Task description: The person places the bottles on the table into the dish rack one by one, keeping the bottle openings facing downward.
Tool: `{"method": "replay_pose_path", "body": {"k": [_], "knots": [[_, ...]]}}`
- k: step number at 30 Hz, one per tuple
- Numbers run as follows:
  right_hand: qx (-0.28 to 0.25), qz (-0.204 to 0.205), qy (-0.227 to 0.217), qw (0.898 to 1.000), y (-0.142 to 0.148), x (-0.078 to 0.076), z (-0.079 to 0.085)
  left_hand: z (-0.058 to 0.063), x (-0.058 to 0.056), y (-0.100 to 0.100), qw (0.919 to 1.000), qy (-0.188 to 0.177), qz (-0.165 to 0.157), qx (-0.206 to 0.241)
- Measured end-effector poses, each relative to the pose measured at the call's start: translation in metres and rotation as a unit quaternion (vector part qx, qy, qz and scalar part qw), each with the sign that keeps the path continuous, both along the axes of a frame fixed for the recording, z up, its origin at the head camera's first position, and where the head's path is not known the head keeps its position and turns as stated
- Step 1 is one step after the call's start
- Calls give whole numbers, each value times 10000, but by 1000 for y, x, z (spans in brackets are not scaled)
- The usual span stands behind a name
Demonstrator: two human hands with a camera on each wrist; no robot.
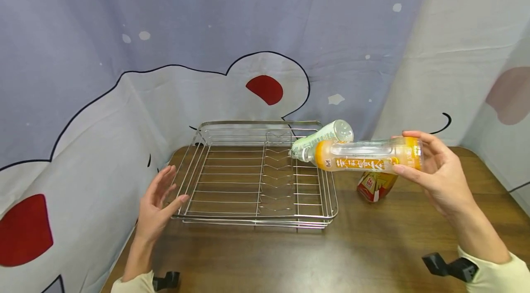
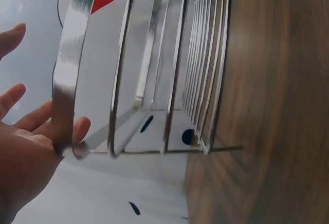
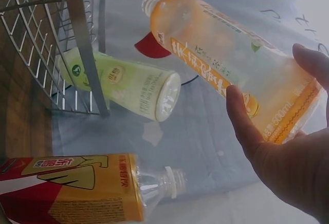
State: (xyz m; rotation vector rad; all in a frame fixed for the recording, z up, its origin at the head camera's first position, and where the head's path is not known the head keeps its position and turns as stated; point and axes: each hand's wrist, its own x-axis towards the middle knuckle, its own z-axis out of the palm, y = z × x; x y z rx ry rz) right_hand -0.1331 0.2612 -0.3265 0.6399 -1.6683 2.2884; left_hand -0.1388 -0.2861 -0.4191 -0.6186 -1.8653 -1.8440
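In the head view my right hand [image 1: 445, 175] grips the base end of an empty orange-labelled plastic bottle [image 1: 368, 155], held sideways above the right part of a wire dish rack [image 1: 240, 217]. Its capless neck points left. A green-labelled bottle [image 3: 128, 88] leans in the rack's right back corner, neck low and base up. Below the held bottle a red and gold bottle [image 3: 77, 188] stands on the table, partly hidden in the head view. My left hand [image 1: 155, 205] is at the rack's left side, fingers loosely spread; in the left wrist view its fingers meet the rim.
The rack stands on a brown wooden table [image 1: 256, 256]. Behind and beside the table hangs a patterned curtain [image 1: 198, 21] with cloud, star and red shapes. Black wrist mounts [image 1: 451, 267] are strapped at both sleeves.
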Motion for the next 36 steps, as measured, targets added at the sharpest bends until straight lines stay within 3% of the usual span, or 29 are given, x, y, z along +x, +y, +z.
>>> {"method": "replay_pose_path", "body": {"k": [12, 18, 28, 36], "knots": [[403, -143, -283, 9987, -6, -3, -5, -8, 0, -8, 9962, -486, 674, -261], [673, -226, -378, 9968, -9, -7, -10, -18, -2, -11, 9921, -814, 850, -442], [1056, -317, -435, 9929, -13, -13, -15, -32, -5, -18, 9745, -2035, 633, -700], [1445, -305, -523, 9876, -16, -17, -19, -38, -7, -20, 9733, -2250, 247, -372]]}}
